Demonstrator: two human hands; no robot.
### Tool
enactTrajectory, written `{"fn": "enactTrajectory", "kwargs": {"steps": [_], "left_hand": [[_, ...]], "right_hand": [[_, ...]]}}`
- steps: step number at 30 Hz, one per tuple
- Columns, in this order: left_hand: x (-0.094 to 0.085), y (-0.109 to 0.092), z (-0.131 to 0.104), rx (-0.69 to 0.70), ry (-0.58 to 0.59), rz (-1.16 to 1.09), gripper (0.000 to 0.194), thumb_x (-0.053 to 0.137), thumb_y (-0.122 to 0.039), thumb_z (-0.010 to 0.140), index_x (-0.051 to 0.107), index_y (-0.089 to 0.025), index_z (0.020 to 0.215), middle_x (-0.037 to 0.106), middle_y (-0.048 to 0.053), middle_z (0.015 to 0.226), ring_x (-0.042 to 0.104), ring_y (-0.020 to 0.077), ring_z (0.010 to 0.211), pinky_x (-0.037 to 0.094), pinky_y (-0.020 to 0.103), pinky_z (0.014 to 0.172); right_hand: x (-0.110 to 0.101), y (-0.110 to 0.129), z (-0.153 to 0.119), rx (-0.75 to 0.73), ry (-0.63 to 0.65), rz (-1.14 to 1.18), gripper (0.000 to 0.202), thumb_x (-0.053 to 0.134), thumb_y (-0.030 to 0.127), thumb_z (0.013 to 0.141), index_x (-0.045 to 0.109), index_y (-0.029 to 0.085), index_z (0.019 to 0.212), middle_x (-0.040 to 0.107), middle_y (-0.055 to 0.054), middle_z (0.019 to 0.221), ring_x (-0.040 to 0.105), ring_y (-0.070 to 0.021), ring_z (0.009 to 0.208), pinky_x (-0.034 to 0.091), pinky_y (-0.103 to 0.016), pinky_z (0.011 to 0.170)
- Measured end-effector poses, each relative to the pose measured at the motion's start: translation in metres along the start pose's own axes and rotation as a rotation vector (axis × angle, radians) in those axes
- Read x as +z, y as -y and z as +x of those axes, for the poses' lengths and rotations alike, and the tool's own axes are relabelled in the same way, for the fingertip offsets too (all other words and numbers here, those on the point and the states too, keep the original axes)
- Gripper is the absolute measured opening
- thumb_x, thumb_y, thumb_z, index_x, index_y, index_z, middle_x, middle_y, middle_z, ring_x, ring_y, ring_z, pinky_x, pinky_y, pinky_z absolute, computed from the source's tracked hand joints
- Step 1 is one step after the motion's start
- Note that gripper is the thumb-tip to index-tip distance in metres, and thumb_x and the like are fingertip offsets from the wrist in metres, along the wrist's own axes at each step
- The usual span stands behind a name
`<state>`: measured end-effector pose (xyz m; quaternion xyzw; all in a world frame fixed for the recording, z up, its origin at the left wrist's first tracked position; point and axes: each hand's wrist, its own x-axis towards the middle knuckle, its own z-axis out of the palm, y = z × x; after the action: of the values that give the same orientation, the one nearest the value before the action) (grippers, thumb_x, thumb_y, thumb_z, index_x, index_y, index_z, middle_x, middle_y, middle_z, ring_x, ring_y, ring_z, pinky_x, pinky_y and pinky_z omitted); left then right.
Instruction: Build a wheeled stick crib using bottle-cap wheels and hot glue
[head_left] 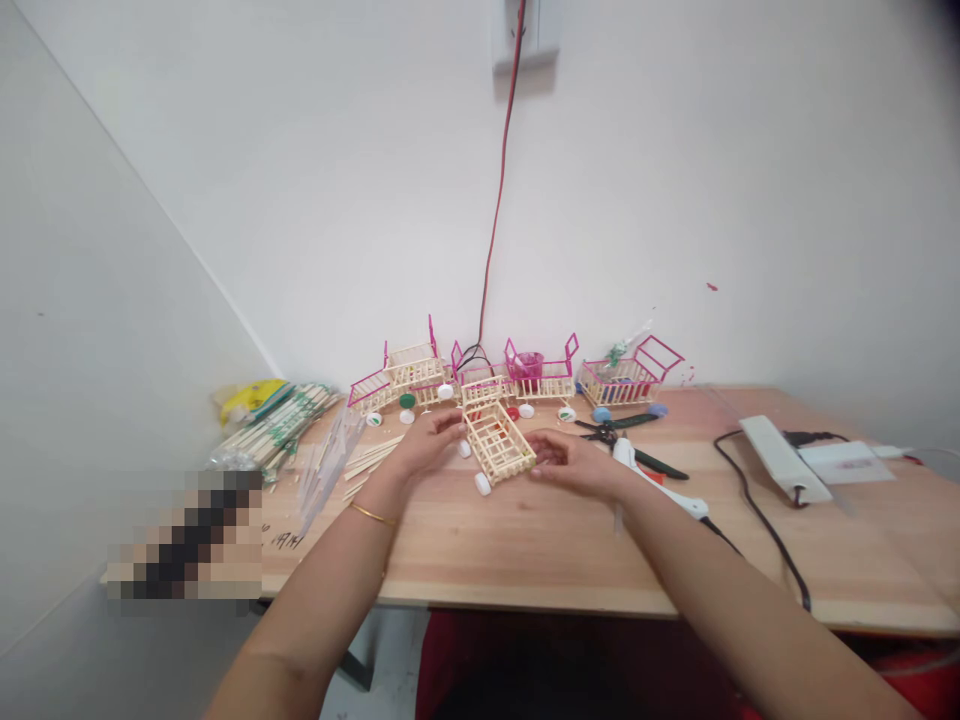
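A small cart of pale wooden sticks (499, 440) with white round wheels is between my two hands, slanted above the wooden table. My left hand (436, 438) has its fingertips at the cart's far left side, close to a white wheel (464, 450). At the near right corner, the curled fingers and thumb of my right hand (566, 462) meet the cart's edge. Another white wheel (482, 484) shows at the near left corner. The far-side wheels are hidden.
Several stick carts with pink rims (544, 385) line the wall. Bundled sticks (281, 430) and loose sticks (373, 462) lie left. Pliers (600, 432), a white glue gun (652, 480) and a power strip (784, 458) with a black cable (765, 530) lie right.
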<state>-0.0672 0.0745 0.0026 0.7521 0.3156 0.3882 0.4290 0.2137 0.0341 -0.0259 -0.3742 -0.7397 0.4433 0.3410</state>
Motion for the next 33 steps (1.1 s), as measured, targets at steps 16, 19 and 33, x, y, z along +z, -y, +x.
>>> {"fn": "enactTrajectory", "kwargs": {"steps": [16,19,33], "left_hand": [[-0.0040,0.0021,0.0015,-0.067,-0.106,0.177,0.032,0.051,-0.036,0.085,0.070,-0.014,0.098,0.072,0.008,0.096,0.064,0.0204,0.087,0.050,0.032,0.078],[-0.0060,0.0036,0.0007,-0.081,-0.218,0.256,0.030,0.052,-0.037,0.084,0.071,-0.014,0.086,0.071,0.005,0.083,0.061,0.0188,0.079,0.048,0.030,0.074],[-0.0025,0.0038,0.0022,-0.035,-0.306,0.235,0.018,0.049,-0.028,0.081,0.063,-0.015,0.081,0.065,0.002,0.076,0.059,0.0137,0.070,0.046,0.025,0.069]], "right_hand": [[0.0049,-0.0065,0.0015,0.016,-0.060,-0.059,0.051,0.074,0.030,0.070,0.057,0.019,0.116,0.065,-0.007,0.105,0.063,-0.0175,0.089,0.054,-0.034,0.079],[0.0053,-0.0064,0.0012,0.008,-0.057,-0.072,0.050,0.073,0.029,0.071,0.057,0.019,0.117,0.065,-0.007,0.106,0.063,-0.0173,0.089,0.053,-0.034,0.080],[0.0056,-0.0047,0.0001,0.000,-0.071,-0.157,0.050,0.073,0.030,0.070,0.058,0.018,0.116,0.065,-0.006,0.101,0.062,-0.0170,0.084,0.053,-0.031,0.074]]}}
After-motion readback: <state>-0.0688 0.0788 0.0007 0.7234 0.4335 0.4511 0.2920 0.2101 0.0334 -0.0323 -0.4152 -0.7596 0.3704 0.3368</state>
